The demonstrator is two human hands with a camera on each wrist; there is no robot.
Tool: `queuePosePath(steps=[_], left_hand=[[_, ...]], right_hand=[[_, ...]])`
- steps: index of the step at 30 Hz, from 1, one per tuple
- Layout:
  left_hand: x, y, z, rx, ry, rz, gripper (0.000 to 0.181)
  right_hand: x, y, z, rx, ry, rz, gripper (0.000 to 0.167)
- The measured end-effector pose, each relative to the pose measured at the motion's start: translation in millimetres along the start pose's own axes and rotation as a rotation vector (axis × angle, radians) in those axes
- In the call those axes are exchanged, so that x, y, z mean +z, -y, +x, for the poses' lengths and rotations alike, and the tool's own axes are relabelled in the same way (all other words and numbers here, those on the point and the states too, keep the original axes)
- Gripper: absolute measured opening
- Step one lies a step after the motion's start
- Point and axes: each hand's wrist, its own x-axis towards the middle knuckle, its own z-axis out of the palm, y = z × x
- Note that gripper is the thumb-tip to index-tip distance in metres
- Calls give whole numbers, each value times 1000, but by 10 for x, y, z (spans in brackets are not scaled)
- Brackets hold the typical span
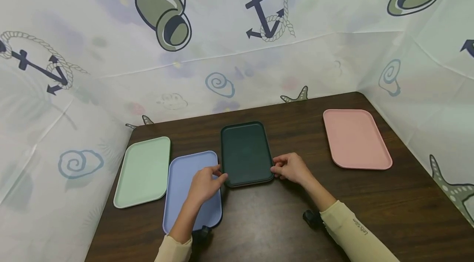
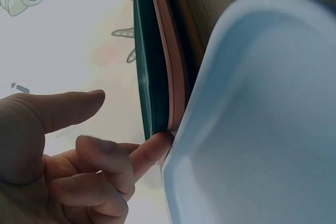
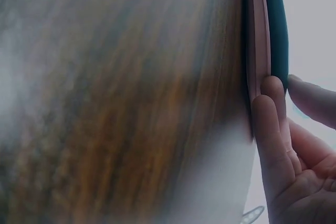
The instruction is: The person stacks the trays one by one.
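Note:
A dark green tray point(image 1: 246, 155) lies in the middle of the table. Both wrist views reveal a pink tray point(image 2: 170, 61) stacked directly under it, hidden from above. At the stack's left edge is my left hand point(image 1: 203, 186); one fingertip touches the rims, while the thumb point(image 2: 84, 107) stays apart above them. My right hand point(image 1: 292, 168) pinches the stack's right edge, its thumb point(image 3: 312, 100) at the green rim and two fingertips against the side. A blue tray point(image 1: 181, 179) lies beneath my left hand, close beside the stack.
Left of the blue tray lies a light green tray point(image 1: 142, 171). Another pink tray point(image 1: 357, 138) lies alone at the far right of the dark wooden table point(image 1: 266, 229). Patterned white cloth point(image 1: 207, 60) surrounds the table's back and sides.

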Motion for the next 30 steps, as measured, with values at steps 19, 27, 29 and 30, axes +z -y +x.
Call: queuePosePath(steps=[19, 27, 29, 30], left_hand=[[-219, 92, -533, -15, -116, -121, 41], [-452, 247, -775, -104, -246, -58, 35], [-507, 316, -836, -131, -306, -35, 34], [-531, 351, -868, -149, -333, -20, 33]], right_hand=[[-60, 24, -118, 31, -64, -31, 29], [95, 330, -266, -14, -23, -2, 23], [181, 411, -313, -38, 38, -3, 19], [230, 452, -337, -51, 70, -6, 18]])
